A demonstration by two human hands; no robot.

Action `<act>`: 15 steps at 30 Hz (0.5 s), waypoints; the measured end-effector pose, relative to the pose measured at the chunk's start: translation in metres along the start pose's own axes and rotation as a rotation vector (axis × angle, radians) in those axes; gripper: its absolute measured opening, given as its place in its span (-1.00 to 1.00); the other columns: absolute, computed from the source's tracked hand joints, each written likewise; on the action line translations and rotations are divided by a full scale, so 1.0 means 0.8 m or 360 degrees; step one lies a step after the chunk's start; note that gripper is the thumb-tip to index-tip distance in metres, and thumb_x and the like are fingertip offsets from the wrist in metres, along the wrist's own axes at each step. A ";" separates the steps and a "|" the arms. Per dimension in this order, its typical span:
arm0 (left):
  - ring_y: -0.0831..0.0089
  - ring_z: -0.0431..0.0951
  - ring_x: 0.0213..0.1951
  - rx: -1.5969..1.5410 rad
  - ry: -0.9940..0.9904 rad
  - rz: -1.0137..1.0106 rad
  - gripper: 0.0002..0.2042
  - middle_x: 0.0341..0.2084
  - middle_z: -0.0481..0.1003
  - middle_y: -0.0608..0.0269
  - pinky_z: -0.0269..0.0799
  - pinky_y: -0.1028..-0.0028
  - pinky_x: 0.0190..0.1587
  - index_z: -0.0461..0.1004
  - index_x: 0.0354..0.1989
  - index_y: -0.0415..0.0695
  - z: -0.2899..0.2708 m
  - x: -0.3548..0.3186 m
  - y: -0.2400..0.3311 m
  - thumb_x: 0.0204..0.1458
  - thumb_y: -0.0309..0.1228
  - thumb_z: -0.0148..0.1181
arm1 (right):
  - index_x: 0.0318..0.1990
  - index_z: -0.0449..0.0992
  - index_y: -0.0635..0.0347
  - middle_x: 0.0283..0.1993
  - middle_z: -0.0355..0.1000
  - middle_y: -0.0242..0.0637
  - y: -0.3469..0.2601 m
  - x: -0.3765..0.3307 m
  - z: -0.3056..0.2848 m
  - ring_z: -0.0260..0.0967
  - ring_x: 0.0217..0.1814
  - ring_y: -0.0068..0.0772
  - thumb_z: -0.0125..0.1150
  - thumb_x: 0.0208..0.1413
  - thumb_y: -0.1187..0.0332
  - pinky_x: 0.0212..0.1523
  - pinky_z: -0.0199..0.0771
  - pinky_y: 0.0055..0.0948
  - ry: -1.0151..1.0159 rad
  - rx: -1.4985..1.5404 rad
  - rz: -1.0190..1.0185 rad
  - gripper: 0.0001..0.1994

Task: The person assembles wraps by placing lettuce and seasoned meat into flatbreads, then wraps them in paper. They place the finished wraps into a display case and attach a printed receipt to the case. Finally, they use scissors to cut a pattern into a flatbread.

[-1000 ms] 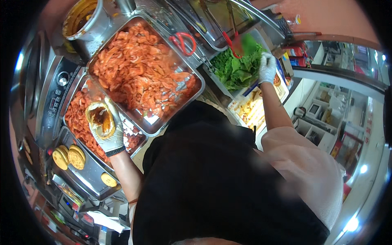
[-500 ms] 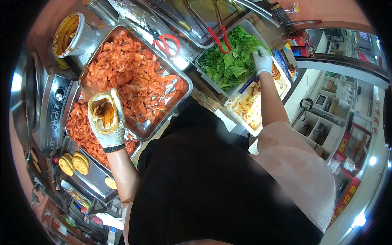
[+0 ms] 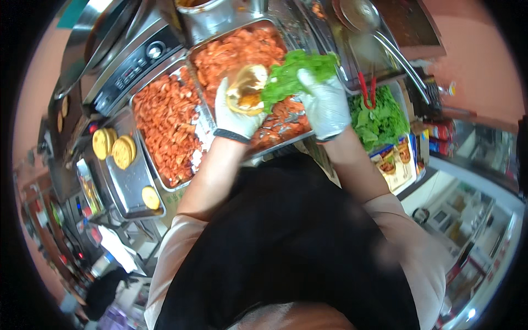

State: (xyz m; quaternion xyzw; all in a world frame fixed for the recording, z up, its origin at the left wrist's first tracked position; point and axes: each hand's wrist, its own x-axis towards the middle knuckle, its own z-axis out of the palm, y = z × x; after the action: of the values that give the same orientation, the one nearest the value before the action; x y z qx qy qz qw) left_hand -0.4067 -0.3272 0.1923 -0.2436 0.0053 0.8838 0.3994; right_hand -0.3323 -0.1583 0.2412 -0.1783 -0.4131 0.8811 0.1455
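Observation:
My gloved left hand (image 3: 236,122) is closed around a split round bun (image 3: 246,94), its opening facing up with brown and white sauce inside. Pinched in my gloved right hand (image 3: 328,107) is a green lettuce leaf (image 3: 291,70), spread out beside the bun and meeting its right edge. Both hands are over a metal tray of reddish raw-looking meat pieces (image 3: 239,52). A second tray of meat pieces (image 3: 165,129) lies to the left. More lettuce (image 3: 377,121) fills a plastic bin to the right of my right hand.
Several round buns (image 3: 124,152) lie on a metal tray (image 3: 132,192) at the left. A cooktop with a dial (image 3: 135,69) is behind it. Red-handled tongs (image 3: 367,91) rest over the lettuce bin. A metal pot (image 3: 212,19) stands at the back.
My right hand has left the lettuce bin with a leaf and come over the meat tray to the bun. My left hand still holds the bun. The whole view has turned.

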 end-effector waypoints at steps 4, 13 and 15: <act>-0.01 0.45 0.15 0.0012 -0.0054 0.0138 -0.36 0.12 0.45 -0.05 0.39 -0.03 0.20 0.38 0.22 -0.15 0.015 -0.022 -0.004 0.26 0.15 -0.20 | -0.14 0.53 0.06 -0.19 0.50 -0.37 0.049 0.013 0.028 0.45 -0.07 -0.34 0.25 -0.15 0.63 0.00 0.48 -0.41 -0.0346 -0.1409 -0.0883 -0.64; 0.06 0.49 0.06 0.0146 0.0250 0.0570 -0.50 0.02 0.49 -0.09 0.40 0.08 0.18 0.43 0.10 -0.18 0.004 -0.055 0.019 0.28 0.02 -0.10 | 0.10 0.51 0.12 0.13 0.46 -0.14 0.027 -0.023 0.082 0.39 0.14 -0.02 0.19 0.15 0.37 0.16 0.40 -0.17 -0.1213 -0.2383 -0.1029 -0.65; 0.01 0.52 0.02 0.0220 0.0024 0.0541 -0.43 0.00 0.49 -0.18 0.43 0.06 0.15 0.42 0.12 -0.23 -0.001 -0.058 0.025 0.25 0.07 -0.09 | 0.19 0.45 0.17 0.25 0.37 -0.05 0.026 -0.033 0.090 0.30 0.28 0.05 0.15 0.21 0.17 0.30 0.27 -0.13 -0.1369 -0.2576 -0.0919 -0.55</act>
State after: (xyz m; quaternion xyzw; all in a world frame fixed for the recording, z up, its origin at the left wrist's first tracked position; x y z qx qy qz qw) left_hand -0.3948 -0.3734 0.2081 -0.2177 0.1099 0.9342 0.2602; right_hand -0.3422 -0.2303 0.2726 0.2225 -0.9422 0.2491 0.0257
